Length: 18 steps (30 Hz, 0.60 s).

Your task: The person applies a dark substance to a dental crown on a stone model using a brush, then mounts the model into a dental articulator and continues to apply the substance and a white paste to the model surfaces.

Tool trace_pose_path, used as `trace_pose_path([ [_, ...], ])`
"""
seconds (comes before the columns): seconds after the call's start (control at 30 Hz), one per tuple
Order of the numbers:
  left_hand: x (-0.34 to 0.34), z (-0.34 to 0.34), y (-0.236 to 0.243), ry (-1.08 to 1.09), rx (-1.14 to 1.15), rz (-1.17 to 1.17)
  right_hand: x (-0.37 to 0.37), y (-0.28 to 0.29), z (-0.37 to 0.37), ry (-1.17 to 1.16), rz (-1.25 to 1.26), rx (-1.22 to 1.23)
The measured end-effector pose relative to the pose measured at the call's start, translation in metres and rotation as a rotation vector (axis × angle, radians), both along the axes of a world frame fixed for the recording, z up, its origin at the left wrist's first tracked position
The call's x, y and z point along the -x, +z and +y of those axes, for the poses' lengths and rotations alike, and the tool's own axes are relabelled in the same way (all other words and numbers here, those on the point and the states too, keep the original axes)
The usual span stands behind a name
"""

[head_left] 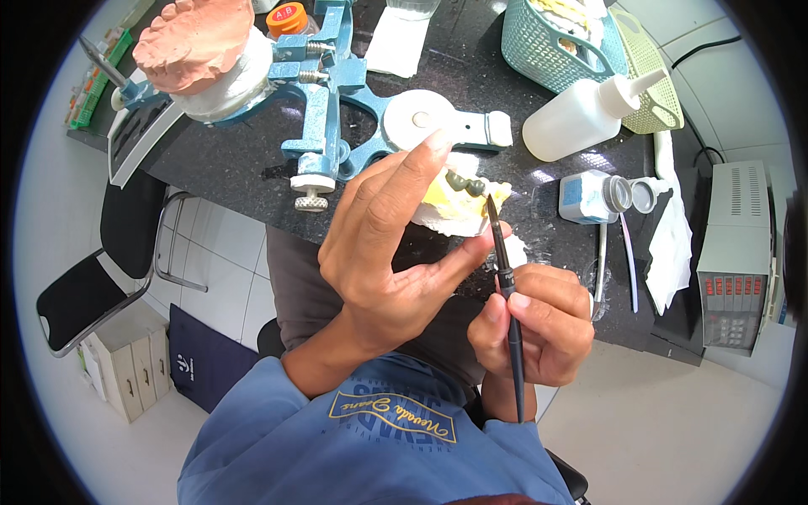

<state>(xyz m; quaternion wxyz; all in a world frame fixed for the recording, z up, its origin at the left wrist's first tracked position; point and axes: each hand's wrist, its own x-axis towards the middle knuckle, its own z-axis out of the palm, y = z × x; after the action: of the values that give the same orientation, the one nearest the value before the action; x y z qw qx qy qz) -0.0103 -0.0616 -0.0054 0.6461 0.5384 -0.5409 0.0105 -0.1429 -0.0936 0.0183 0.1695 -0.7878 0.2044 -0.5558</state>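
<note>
- As the head view shows, the left hand is clamped on a yellow-white dental cast with dark-green wax teeth.
- The right hand is closed around a slim dark brush, its tip beside these teeth.
- The cast is near the blue articulator.

The tooth model, yellow above a white base, is held up in the left hand. At least 2 rounded dark green teeth sit along its top. A slim dark brush slants in the right hand, tip up, at the teeth; contact is unclear.
</note>
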Motion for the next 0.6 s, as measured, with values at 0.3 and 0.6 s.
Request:
trace_pose_path([
  [0.3,0.0017,0.0003,0.0002,-0.018,-0.021,0.048,-0.0002,0.0017,-0.0002,-0.002,-0.008,0.004],
  [0.6,0.0019,0.0000,0.0010,0.026,-0.014,-0.001,-0.0009,-0.0009,-0.0023,-0.004,-0.055,0.044],
])
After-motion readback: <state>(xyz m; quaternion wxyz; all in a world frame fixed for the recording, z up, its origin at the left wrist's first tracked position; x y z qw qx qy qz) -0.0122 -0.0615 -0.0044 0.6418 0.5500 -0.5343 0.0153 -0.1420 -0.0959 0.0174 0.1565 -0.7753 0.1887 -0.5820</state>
